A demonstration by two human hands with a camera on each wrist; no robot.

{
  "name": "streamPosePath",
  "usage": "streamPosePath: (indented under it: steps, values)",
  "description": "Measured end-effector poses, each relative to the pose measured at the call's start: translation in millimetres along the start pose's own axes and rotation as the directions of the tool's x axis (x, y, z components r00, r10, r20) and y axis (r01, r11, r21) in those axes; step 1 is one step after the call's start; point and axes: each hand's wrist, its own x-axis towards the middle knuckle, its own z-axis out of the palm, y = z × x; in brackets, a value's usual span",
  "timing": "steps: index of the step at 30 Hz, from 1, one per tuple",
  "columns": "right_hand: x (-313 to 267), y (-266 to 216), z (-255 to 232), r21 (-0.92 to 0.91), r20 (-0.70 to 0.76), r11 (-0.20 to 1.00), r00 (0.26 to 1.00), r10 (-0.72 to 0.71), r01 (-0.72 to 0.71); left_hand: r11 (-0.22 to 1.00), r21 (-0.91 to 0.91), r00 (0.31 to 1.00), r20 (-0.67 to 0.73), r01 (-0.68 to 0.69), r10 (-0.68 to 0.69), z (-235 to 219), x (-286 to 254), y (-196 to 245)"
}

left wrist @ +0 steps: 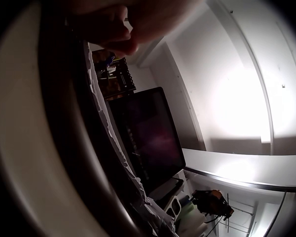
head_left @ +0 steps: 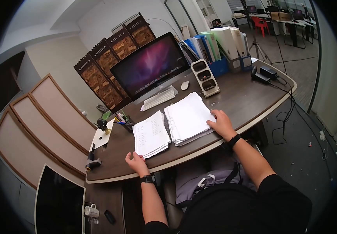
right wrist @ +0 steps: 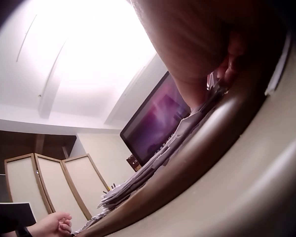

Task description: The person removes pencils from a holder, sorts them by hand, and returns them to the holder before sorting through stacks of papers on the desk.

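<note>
Two paper stacks lie mid-desk. Right hand (head_left: 222, 123) rests flat, fingers released, on the larger right stack (head_left: 188, 117). Left hand (head_left: 136, 161) curls at the left stack's (head_left: 151, 134) near corner; grasp indeterminate. Pen cup (head_left: 128, 124), far-left, holds pens.

Office: desk (head_left: 250, 97) with computer monitor (head_left: 149, 66), keyboard (head_left: 158, 98), binders (head_left: 215, 45), paper stacks (head_left: 188, 117).

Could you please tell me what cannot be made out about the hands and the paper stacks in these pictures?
- Print on the smaller paper stack: head view, too small to read.
- Left hand fingertips: left wrist view, blurred and cut off by the top edge.
- Right hand contact with the larger paper stack: right wrist view, the hand itself blocks it.
</note>
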Motion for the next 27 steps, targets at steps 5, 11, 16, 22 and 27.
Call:
streamPosePath:
  steps: [5,11,16,22,27]
  values:
    - [0,-4,-2,0.038,-0.019,0.999,1.0,-0.017,0.017,0.998,0.011,0.951,0.306,-0.062,0.056,10,-22,-14]
    - [-1,-11,-9,0.067,0.03,0.997,0.999,0.028,-0.03,0.978,0.186,0.732,0.678,-0.092,-0.06,60,-82,9]
    - [1,1,-5,0.268,0.024,0.959,0.994,-0.107,0.096,0.891,0.408,0.659,0.728,-0.197,-0.188,84,-93,26]
    - [-1,-15,-29,0.608,0.367,0.74,0.928,0.059,-0.288,0.902,0.397,0.595,0.771,-0.171,-0.227,83,-86,21]
    - [3,3,-10,0.584,0.396,0.776,0.918,-0.019,-0.236,0.925,0.349,0.565,0.798,-0.151,-0.209,78,-83,21]
